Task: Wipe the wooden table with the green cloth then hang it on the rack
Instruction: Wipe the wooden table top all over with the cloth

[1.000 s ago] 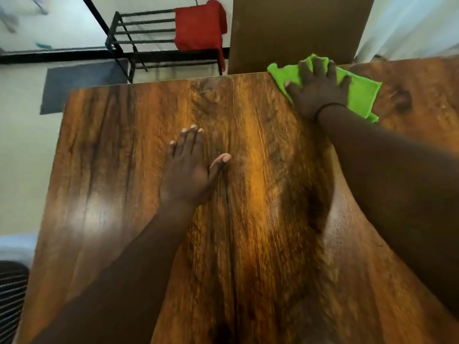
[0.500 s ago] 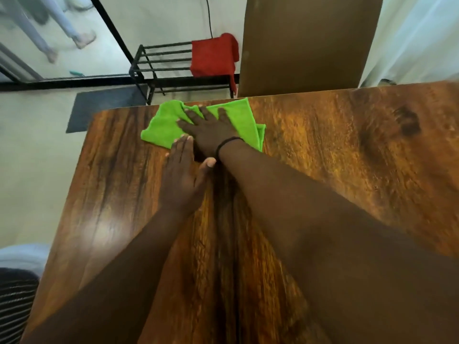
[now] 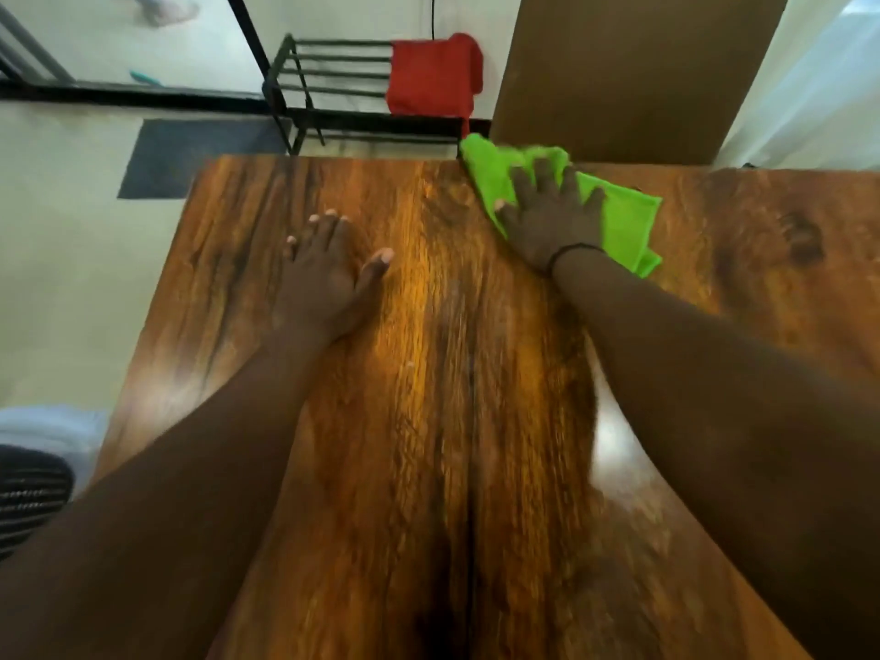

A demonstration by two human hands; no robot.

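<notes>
The wooden tabletop (image 3: 428, 373) fills most of the view, its broad middle bare. Past its far edge, a black rack (image 3: 328, 83) carrying a red cloth (image 3: 431, 73) stands on the floor. The green cloth (image 3: 624, 216) overhangs that far edge, pressed flat under the right hand (image 3: 547, 221), fingers spread. The left hand (image 3: 328, 273) rests flat, fingers open, well apart from the cloth.

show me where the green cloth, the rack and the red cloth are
green cloth (image 3: 624, 221), head view, bare fabric right of the hand.
rack (image 3: 333, 69), head view, a black top bar.
red cloth (image 3: 431, 76), head view, middle of the draped fabric.
</notes>
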